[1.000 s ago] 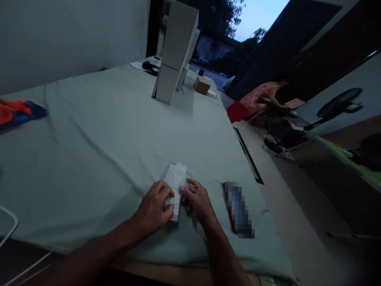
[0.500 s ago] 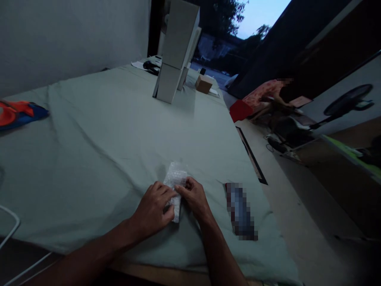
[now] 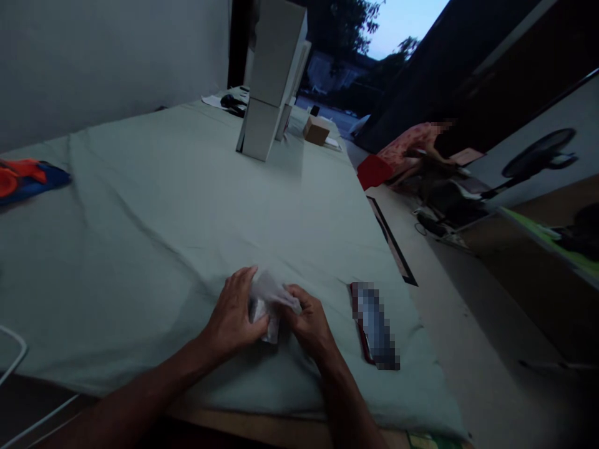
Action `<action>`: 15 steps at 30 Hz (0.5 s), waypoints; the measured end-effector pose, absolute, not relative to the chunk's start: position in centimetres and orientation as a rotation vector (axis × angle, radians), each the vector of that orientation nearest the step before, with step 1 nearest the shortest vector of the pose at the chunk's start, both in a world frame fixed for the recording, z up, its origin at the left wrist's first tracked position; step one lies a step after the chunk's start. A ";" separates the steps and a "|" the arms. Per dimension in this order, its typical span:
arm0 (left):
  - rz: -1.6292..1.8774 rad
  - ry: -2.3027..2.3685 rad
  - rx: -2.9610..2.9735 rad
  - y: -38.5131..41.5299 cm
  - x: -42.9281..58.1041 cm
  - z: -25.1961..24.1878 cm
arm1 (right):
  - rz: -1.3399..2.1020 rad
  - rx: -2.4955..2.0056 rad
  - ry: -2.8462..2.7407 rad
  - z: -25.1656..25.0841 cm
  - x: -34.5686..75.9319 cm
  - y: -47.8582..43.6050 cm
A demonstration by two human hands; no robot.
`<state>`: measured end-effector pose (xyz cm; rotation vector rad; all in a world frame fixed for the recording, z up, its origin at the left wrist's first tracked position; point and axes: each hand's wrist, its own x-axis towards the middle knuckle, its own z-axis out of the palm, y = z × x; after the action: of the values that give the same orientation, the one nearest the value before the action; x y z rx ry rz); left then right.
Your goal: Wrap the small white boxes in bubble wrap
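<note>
A small bundle of clear bubble wrap (image 3: 271, 288) is between my two hands, low over the near part of the cloth-covered table. My left hand (image 3: 236, 308) cups its left side, thumb across the lower end and fingers along the far edge. Pinched between the thumb and fingers of my right hand (image 3: 306, 318) is a loose, raised flap of the wrap. Whatever the wrap encloses cannot be made out. To the right of my right hand lies a phone-shaped object (image 3: 374, 327) with a dark red edge, its top face blurred.
Tall white boxes (image 3: 264, 125) and a brown cardboard box (image 3: 316, 131) stand farther back on the green tablecloth (image 3: 154, 187). An orange and blue item (image 3: 35, 178) lies at left. Beyond the table's right edge are a seated person (image 3: 412, 146) and a fan (image 3: 538, 153).
The wrap has gone from lying fairly flat to being folded, with a flap lifted by my right hand. My left hand has turned more upright along its side.
</note>
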<state>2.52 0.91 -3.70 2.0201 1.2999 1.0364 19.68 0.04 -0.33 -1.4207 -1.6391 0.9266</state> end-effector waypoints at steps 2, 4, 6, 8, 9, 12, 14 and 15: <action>0.995 1.256 1.952 1.1 2.4 -3.8 | 0.937 -1.411 -1.681 -0.3 19.8 -0.3; 0.940 1.201 1.891 1.3 2.3 -3.8 | 0.922 -1.409 -1.719 -0.4 19.9 -0.5; 0.907 1.146 1.833 1.4 2.1 -3.7 | 0.886 -1.406 -1.759 -0.5 20.0 -0.8; 0.899 1.109 1.764 1.4 2.1 -3.5 | 0.847 -1.398 -1.789 -0.6 20.1 -1.0; 0.896 1.096 1.728 1.4 2.0 -3.4 | 0.830 -1.391 -1.801 -0.7 20.2 -1.2; 0.857 1.057 1.679 1.4 1.9 -3.1 | 0.791 -1.364 -1.855 -0.8 20.4 -1.5; 0.825 1.032 1.697 1.4 1.8 -3.0 | 0.739 -1.359 -1.905 -0.9 20.5 -1.8; 0.814 1.022 1.712 1.5 1.8 -3.0 | 0.709 -1.357 -1.933 -0.9 20.6 -2.0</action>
<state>1.80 1.45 -2.99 1.7116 1.0221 0.8145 20.64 -1.97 -0.87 -1.3566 -1.9329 0.7090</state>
